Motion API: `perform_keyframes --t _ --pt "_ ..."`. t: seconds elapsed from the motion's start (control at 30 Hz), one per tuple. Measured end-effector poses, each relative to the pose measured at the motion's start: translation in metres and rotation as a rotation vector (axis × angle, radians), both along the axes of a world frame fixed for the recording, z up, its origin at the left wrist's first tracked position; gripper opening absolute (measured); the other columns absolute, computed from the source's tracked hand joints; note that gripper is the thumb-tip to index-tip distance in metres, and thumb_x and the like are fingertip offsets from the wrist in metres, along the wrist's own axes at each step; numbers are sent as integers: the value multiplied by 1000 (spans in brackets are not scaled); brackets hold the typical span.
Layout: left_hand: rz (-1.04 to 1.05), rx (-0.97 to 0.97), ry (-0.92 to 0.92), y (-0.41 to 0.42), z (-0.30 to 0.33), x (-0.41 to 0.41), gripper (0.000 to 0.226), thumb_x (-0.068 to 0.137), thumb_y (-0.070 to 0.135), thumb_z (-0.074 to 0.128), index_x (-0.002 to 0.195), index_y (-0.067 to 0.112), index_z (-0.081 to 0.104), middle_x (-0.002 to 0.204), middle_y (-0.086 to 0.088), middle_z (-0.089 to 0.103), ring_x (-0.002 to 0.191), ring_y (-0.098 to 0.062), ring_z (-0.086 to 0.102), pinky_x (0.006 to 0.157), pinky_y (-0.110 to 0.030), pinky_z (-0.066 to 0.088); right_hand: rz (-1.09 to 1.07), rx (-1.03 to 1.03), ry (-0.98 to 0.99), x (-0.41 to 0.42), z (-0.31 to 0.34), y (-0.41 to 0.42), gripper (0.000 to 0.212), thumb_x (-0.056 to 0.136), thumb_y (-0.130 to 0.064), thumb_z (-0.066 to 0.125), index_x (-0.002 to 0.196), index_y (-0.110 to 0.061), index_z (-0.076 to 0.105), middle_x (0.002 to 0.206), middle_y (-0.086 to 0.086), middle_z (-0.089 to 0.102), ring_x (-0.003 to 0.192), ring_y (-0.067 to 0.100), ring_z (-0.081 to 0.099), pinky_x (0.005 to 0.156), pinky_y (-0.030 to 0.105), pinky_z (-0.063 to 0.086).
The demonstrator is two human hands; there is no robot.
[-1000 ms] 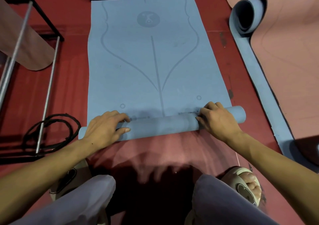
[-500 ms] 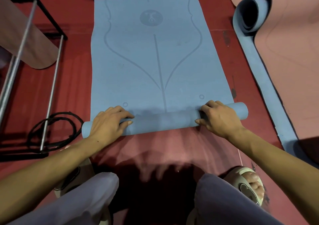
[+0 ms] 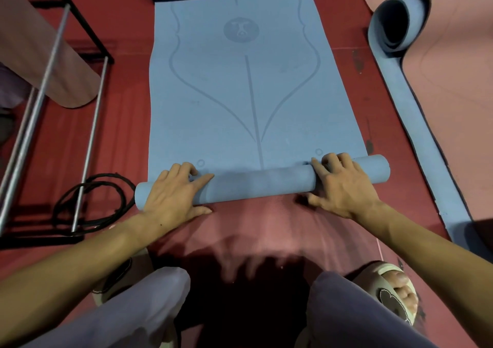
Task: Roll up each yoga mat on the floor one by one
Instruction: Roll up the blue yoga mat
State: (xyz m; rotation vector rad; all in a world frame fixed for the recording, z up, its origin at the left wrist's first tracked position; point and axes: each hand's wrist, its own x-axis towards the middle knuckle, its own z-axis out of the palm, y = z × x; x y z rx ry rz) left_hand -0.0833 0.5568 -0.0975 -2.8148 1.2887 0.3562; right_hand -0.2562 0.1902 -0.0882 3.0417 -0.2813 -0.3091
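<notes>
I crouch over a blue yoga mat lying on a red floor, its near end wound into a tight roll. My left hand and right hand sit near opposite ends, fingers curled over the top and thumbs low at the front, so the roll should stay straight as I push it away. Most of the mat lies flat ahead. To my right, a pink mat is partly curled. To my left stand a metal rack and a coiled black cord.
</notes>
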Motion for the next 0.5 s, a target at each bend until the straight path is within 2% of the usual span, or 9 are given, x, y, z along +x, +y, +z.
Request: perform_keyframes --t 0.1,0.13,0.2,0.33,0.4,0.5 --pt "-17 9 -33 -2 0 2 87 69 54 91 146 31 59 113 -3 56 96 -27 54 75 -42 49 16 9 -1 2 -5 -6 85 75 -50 82 147 -14 53 119 9 57 102 32 55 91 46 51" --pt "-18 10 -39 -3 1 2 86 69 52 92 145 29 59 111 -3 58 94 -27 55 73 -42 49 5 44 -36 3 -7 -9 83 75 -41 86 145 -13 53 116 8 59 99 32 58 92 46 50" --pt "-2 -1 -33 -4 2 4 81 73 49 90 144 27 59 108 -1 62 94 -27 59 71 -42 51 -7 108 -101 4 -9 -15 73 77 -38 87 136 -12 54 111 6 63 97 33 60 95 46 49" --pt "65 -27 4 -6 5 13 66 80 49 85 136 25 59 107 3 70 98 -26 63 73 -44 55 29 145 -129 3 -12 -24 60 90 -56 69 134 -18 54 124 2 66 109 34 57 102 52 45" --pt "85 -5 22 -10 8 17 62 83 50 82 136 28 59 113 5 70 103 -24 63 76 -42 53 41 137 -116 5 -12 -29 59 96 -65 53 136 -21 54 131 0 66 110 35 58 102 52 45" --pt "121 9 63 -12 11 24 59 86 50 79 139 34 57 127 7 62 112 -22 58 76 -37 46 53 123 -59 11 -6 -33 64 95 -73 37 135 -25 55 127 -4 69 104 34 62 96 50 47"
